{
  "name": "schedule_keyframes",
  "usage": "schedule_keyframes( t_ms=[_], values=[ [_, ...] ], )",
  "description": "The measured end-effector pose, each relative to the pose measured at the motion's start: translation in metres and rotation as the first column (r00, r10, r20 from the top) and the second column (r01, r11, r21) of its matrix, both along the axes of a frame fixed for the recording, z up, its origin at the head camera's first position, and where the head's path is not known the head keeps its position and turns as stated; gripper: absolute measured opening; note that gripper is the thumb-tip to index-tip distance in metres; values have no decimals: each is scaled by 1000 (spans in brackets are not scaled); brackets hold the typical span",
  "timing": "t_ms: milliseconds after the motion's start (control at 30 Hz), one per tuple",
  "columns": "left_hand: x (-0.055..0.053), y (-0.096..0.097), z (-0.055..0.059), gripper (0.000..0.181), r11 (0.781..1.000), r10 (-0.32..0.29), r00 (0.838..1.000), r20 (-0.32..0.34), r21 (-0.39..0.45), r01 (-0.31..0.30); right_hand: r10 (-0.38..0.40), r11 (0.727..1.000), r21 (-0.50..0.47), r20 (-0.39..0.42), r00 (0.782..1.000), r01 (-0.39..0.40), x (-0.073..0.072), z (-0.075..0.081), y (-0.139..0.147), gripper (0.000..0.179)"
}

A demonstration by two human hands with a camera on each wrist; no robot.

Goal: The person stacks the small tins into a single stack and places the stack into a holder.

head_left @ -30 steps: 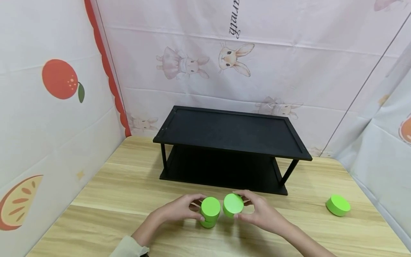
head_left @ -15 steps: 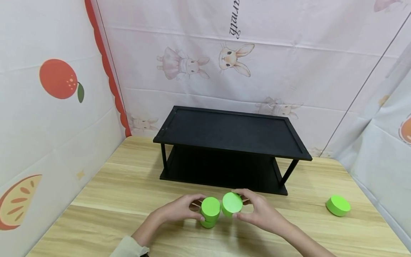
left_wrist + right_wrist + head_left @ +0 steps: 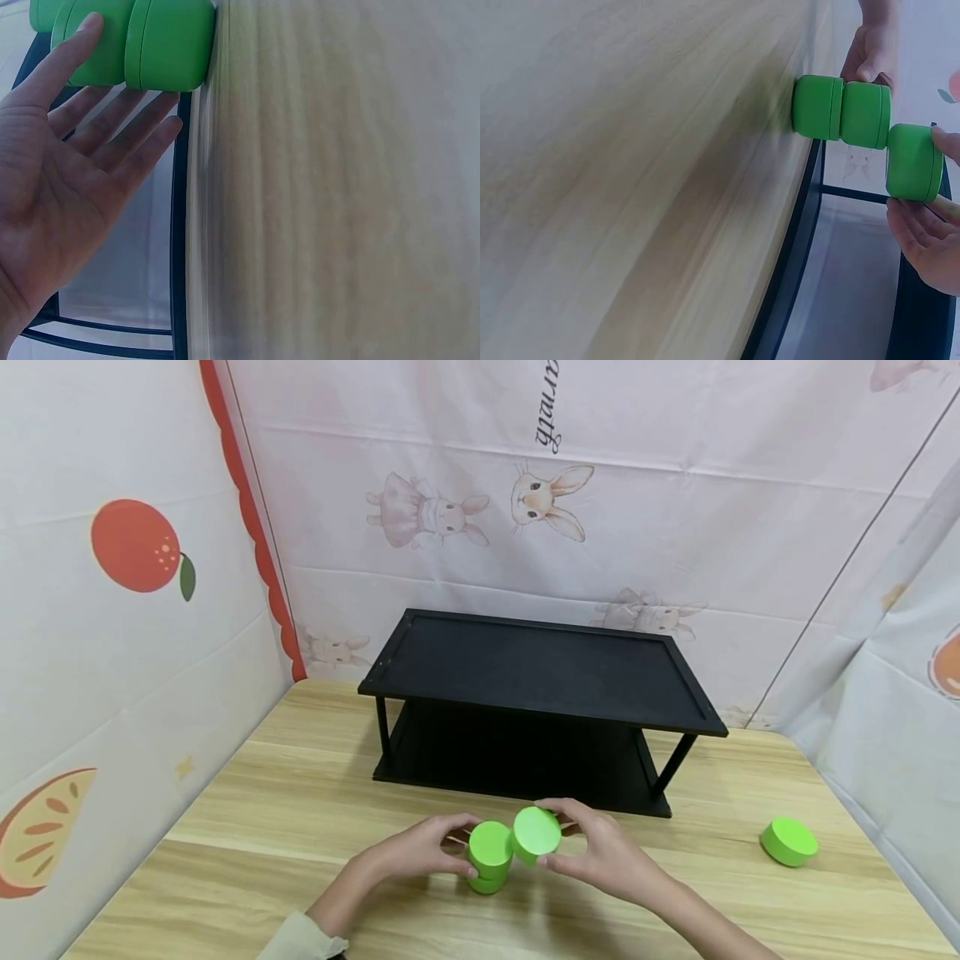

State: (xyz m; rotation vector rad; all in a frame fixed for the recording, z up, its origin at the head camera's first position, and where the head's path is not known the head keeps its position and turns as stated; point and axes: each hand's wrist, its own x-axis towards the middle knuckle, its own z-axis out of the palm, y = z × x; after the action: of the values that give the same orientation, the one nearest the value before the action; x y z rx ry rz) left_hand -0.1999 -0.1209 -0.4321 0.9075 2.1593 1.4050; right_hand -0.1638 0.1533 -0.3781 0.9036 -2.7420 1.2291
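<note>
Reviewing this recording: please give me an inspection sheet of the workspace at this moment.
Surface: wood-grain table.
Job's things: two green cylinders stacked upright; a raised green cylinder beside the stack's top; another green cylinder apart at right.
Clutter: nothing seen.
Hands: left hand steadies the stack; right hand grips the raised cylinder.
Cables: nothing seen.
Surroundings: black two-tier shelf behind, rabbit-print cloth, fruit-print cloth.

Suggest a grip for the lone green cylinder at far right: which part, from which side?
Likely best: pinch opposite sides of the curved wall of the lone green cylinder, coming from above. It stands on the wooden table with a flat round face up, and the black shelf doesn't overhang it. The right hand is nearer, but holds another green cylinder.
</note>
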Motion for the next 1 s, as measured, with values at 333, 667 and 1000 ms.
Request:
schedule_keyframes(
  t_ms=[333, 667, 1000],
  values=[
    [0, 0, 0, 51, 1000, -5, 1000, 0, -8, 5, 20, 1000, -19, -13, 1000, -20, -1, 3, -6, 59],
    [0, -1, 0, 51, 1000, -9, 1000, 3, 6, 9, 46, 998, -41, 2, 999, -46, -1, 5, -14, 59],
    [0, -1, 1, 51, 1000, -7, 1000, -4, -9, 7, 66, 997, -43, -1, 998, -66, -2, 5, -21, 58]
  ],
)
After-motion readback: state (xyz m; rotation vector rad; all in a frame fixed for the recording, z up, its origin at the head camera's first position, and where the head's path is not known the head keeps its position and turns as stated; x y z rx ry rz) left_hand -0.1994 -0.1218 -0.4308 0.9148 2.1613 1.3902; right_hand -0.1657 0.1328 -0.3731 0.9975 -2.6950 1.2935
